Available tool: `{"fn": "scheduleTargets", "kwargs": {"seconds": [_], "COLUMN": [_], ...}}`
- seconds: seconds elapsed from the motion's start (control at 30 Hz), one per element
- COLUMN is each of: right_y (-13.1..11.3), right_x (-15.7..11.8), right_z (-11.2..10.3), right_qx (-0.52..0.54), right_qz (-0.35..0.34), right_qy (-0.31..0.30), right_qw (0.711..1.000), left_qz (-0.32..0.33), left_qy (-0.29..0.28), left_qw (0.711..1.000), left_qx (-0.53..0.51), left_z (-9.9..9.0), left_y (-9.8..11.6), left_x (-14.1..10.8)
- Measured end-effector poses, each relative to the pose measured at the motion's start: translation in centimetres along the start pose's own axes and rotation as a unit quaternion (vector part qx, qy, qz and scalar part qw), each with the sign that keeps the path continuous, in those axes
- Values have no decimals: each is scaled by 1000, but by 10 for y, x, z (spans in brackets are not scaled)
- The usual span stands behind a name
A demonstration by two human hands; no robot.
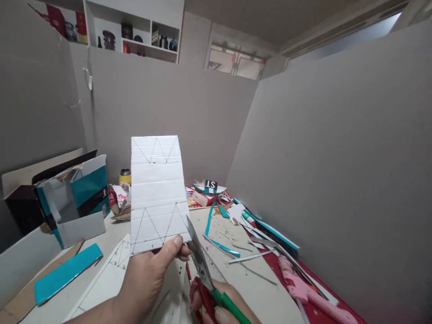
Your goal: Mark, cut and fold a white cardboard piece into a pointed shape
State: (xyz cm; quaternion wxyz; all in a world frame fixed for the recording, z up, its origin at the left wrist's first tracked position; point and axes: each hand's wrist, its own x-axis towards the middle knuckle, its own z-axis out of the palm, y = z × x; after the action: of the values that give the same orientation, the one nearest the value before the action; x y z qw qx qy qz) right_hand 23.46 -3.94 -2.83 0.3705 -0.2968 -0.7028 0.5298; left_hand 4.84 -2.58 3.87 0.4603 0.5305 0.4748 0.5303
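My left hand (151, 270) grips a white piece of cardboard (157, 184) by its lower right corner, thumb in front and fingers behind. Zigzag pencil-like lines run across its top and bottom, with dashed lines across its width. In my right hand (229, 306) is a pair of scissors (202, 270) with red and green handles, fingers in the loops. The blades point up, close against the cardboard's lower right edge; whether they touch it I cannot tell. Below my left hand lies a white sheet (111, 265) with similar drawn triangles, partly hidden by my arm.
Cut cardboard boxes (89, 189) and a teal strip (67, 274) lie at left. A yellow jar (124, 176) stands behind. Several trimmings (232, 247) litter the table on the right, beside a pink glue gun (300, 283). Grey partition walls (162, 99) enclose the table.
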Motion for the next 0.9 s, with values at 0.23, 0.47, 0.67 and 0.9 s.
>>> {"fn": "scheduleTargets", "kwargs": {"seconds": [0.23, 0.47, 0.67, 0.9], "right_y": [9, -2, -1, 2], "right_x": [-2, -4, -3, -2], "right_z": [-2, -1, 0, 2], "right_qx": [23, -1, -8, -3], "right_qz": [5, -1, -16, -13], "right_qy": [0, 13, 12, 12], "right_qw": [1000, 1000, 1000, 1000], "left_qz": [-3, 0, -8, -6], "left_qy": [0, -5, -2, -3], "left_qw": [1000, 1000, 1000, 1000], "left_qx": [8, -1, -4, -8], "left_z": [0, 1, 0, 0], "left_y": [0, -2, -2, -2], "left_x": [0, 0, 0, -1]}}
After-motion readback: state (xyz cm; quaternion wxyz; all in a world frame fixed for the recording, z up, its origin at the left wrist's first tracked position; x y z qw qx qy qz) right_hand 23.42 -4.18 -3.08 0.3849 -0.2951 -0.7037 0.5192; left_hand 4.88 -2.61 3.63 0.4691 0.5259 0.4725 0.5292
